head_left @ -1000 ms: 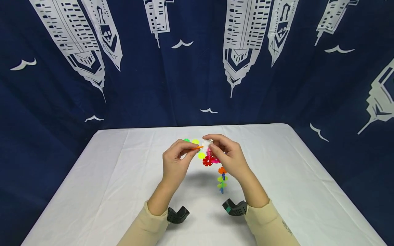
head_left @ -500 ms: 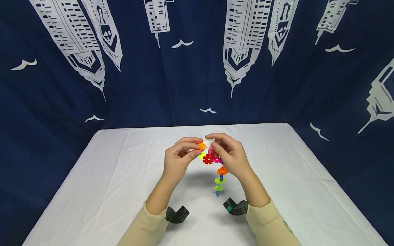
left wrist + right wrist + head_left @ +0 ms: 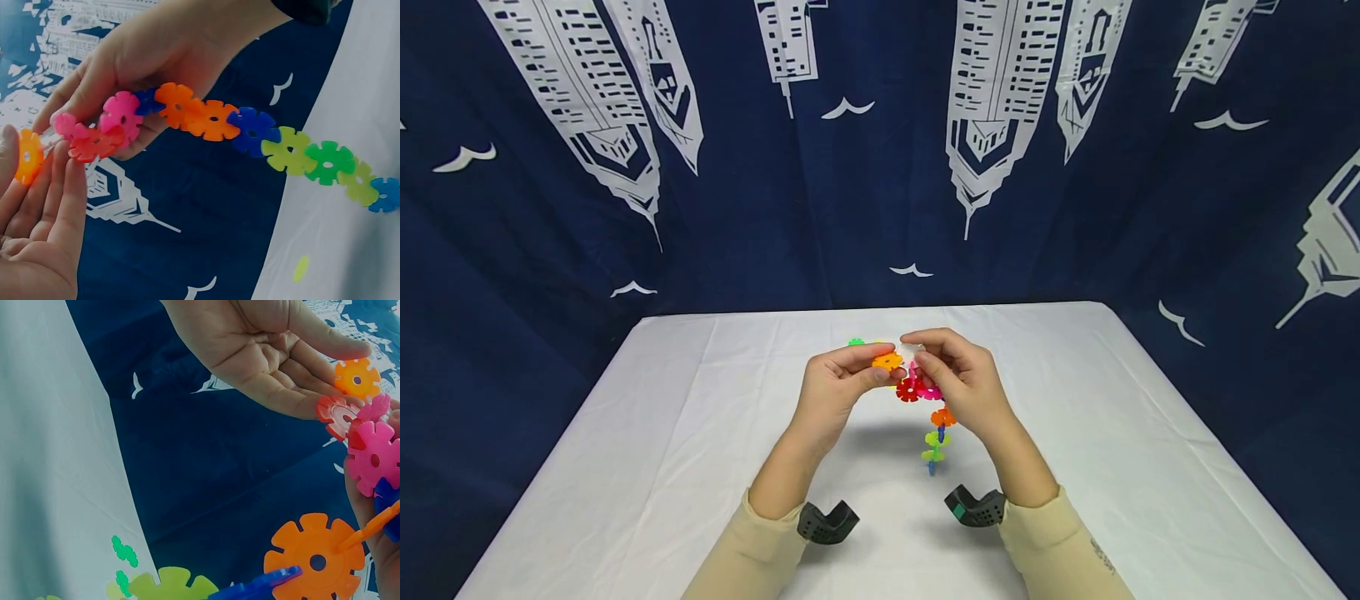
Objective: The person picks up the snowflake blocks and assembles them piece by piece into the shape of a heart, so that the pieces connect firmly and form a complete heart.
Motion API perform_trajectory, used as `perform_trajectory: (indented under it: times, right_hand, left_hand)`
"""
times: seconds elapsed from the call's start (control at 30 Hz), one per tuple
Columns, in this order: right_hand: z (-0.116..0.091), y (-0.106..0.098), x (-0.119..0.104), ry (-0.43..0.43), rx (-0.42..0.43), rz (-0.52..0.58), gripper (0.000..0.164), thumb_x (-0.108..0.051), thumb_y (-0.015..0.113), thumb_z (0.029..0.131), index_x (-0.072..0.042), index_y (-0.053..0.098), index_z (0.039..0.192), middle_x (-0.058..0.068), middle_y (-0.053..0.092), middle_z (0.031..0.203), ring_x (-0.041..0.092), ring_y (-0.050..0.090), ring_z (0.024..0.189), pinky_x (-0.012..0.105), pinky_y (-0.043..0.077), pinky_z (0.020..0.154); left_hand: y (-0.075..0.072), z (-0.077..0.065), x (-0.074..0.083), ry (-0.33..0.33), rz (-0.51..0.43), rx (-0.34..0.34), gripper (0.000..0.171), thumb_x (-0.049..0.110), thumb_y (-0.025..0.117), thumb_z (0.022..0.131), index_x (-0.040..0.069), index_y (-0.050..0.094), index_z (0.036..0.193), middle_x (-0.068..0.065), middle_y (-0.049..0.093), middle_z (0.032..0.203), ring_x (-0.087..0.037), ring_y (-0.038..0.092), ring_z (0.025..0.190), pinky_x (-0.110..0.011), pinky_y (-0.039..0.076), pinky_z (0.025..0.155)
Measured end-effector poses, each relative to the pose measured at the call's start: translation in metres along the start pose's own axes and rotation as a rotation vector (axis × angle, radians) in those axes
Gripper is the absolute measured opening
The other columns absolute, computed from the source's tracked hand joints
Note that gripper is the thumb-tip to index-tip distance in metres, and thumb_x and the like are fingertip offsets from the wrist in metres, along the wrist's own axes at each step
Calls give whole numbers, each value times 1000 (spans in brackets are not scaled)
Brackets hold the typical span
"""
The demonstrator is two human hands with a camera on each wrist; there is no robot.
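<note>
We note dark print (image 3: 1101, 554) on the R sleeve (image 3: 1052, 546), too small to read. Our L hand (image 3: 831, 396) pinches a yellow-orange flower disc (image 3: 887, 361) betw. thumb & fingers; R hand (image 3: 958, 379) grips a white disc (image 3: 912, 351) nr the pink end of the flower-disc chain (image 3: 253, 132), which hangs over the white tablecloth (image 3: 700, 467). We can't tell if yellow-orange & white touch. Green discs (image 3: 129, 555) lie on the cloth.
</note>
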State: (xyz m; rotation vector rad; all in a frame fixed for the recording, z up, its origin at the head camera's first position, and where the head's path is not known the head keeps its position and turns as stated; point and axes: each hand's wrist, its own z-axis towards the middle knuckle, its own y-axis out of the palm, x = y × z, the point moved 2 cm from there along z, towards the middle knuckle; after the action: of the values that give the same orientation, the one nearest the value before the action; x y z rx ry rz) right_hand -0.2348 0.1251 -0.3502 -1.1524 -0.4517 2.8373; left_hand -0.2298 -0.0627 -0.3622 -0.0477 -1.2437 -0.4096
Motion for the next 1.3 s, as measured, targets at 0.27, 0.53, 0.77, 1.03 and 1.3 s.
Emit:
perform_trajectory:
  times: [0.27, 0.53, 0.77, 1.03, 1.3]
  right_hand:
    - [-1, 0, -2, -57, -27, 18, 25, 13, 61, 91, 0, 69, 111, 9, 58, 70, 12, 49, 56, 21, 47, 49]
    - [0, -2, -4, -56, -48, 3, 25, 13, 62, 90, 0, 69, 109, 9, 57, 69, 12, 48, 56, 20, 46, 50]
    - [0, -4, -10, -60, -79, 3, 24, 13, 63, 89, -1, 70, 107, 6, 57, 68, 11, 48, 57, 20, 45, 51]
    - [0, -2, -11, -87, -81, -20, 24, 13, 65, 88, -1, 70, 107, 6, 61, 69, 12, 50, 56, 19, 47, 51]
    - [1, 2, -6, -34, -62, 24, 24, 12, 61, 91, 0, 69, 111, 7, 52, 67, 12, 46, 56, 21, 44, 49]
  left_hand:
    - [-4, -1, 2, -13, 5, -62, 47, 12, 75, 86, -12, 63, 124, 5, 77, 101, -12, 76, 90, -32, 60, 90]
    - [-4, -1, 6, -19, 58, -75, 46, 13, 77, 84, -12, 65, 121, 5, 75, 97, -11, 74, 84, -29, 60, 90]
    - [-5, 0, 8, -41, 111, -117, 45, 15, 79, 82, -12, 67, 116, 6, 74, 93, -11, 71, 82, -27, 60, 85]
    - [-5, -1, 8, -61, 73, -116, 48, 14, 80, 81, -15, 64, 116, 6, 74, 92, -11, 70, 80, -25, 60, 83]
    - [-4, -1, 5, -41, 57, -104, 40, 10, 74, 89, -14, 61, 119, 4, 71, 95, -11, 68, 81, -25, 59, 85]
